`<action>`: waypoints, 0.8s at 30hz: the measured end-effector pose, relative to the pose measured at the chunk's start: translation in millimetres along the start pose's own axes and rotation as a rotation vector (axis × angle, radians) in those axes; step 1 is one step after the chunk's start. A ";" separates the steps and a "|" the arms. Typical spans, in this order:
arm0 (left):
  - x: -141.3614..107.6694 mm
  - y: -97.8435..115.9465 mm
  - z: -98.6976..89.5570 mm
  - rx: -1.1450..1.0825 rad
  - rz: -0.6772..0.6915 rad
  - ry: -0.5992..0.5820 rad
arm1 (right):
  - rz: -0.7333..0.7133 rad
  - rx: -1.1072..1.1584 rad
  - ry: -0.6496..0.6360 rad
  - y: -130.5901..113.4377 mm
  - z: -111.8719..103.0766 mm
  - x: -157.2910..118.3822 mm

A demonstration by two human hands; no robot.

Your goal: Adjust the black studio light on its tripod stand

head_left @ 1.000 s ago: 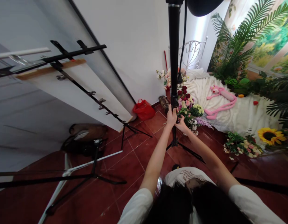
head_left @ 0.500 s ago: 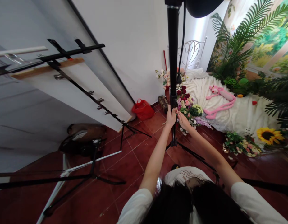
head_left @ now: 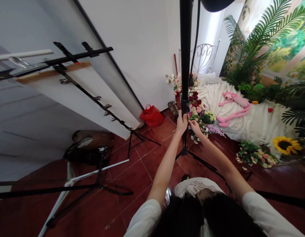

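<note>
A black light stand (head_left: 186,49) rises in front of me, with a dark lamp head (head_left: 217,4) cut off by the top edge. My left hand (head_left: 182,123) is wrapped round its pole just below a black collar (head_left: 184,104). Close by on the right of the pole is my right hand (head_left: 195,127), its fingers drawn together in a pinch near the collar. What lies between those fingertips, if anything, is too small to make out. A black cable (head_left: 197,36) hangs along the pole.
Left, a white board (head_left: 108,98) with clips leans on black stands over red floor tiles (head_left: 147,164). A red bag (head_left: 152,116) sits by the wall. Right are artificial flowers (head_left: 198,107), a pink plush toy (head_left: 237,102) on white fabric (head_left: 261,121), palm leaves (head_left: 261,36) and a sunflower (head_left: 287,145).
The lamp head and upper pole now show higher and slightly further right. My right fingertips have drawn a little away from the pole; my left hand keeps its hold.
</note>
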State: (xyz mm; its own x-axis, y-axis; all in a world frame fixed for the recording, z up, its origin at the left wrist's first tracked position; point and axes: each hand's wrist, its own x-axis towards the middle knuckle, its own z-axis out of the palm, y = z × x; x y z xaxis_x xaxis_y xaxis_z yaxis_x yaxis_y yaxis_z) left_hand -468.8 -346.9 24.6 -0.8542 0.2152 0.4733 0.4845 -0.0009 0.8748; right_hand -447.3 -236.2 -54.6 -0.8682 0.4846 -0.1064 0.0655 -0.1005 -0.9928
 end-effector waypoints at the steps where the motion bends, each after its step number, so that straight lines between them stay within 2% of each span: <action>1: 1.7 0.7 -0.2 -0.012 0.004 -0.007 | 0.006 -0.015 0.043 -1.0 2.6 1.7; 5: 4.9 1.6 -0.8 -0.018 0.006 -0.009 | 0.044 -0.060 0.159 -5.7 12.1 11.3; 9: 4.2 2.1 -0.7 -0.016 0.005 -0.005 | 0.065 -0.022 0.069 -7.7 19.1 17.2; 14: 3.2 5.8 -0.8 -0.022 0.018 -0.008 | 0.062 0.071 -0.040 -2.4 18.2 9.4; 21: 3.1 6.2 -1.3 -0.022 -0.009 -0.010 | 0.058 0.252 -0.084 11.8 12.3 -5.9; 24: 3.3 5.2 -1.1 -0.019 -0.001 -0.017 | -0.022 0.236 -0.056 14.4 9.0 -6.8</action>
State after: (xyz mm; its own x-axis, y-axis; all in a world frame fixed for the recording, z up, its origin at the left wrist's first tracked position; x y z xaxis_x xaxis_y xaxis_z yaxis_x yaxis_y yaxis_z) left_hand -469.3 -347.3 30.9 -0.8514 0.2315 0.4707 0.4798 -0.0190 0.8772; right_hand -444.9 -248.7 -67.7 -0.8944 0.4409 -0.0750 -0.0648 -0.2937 -0.9537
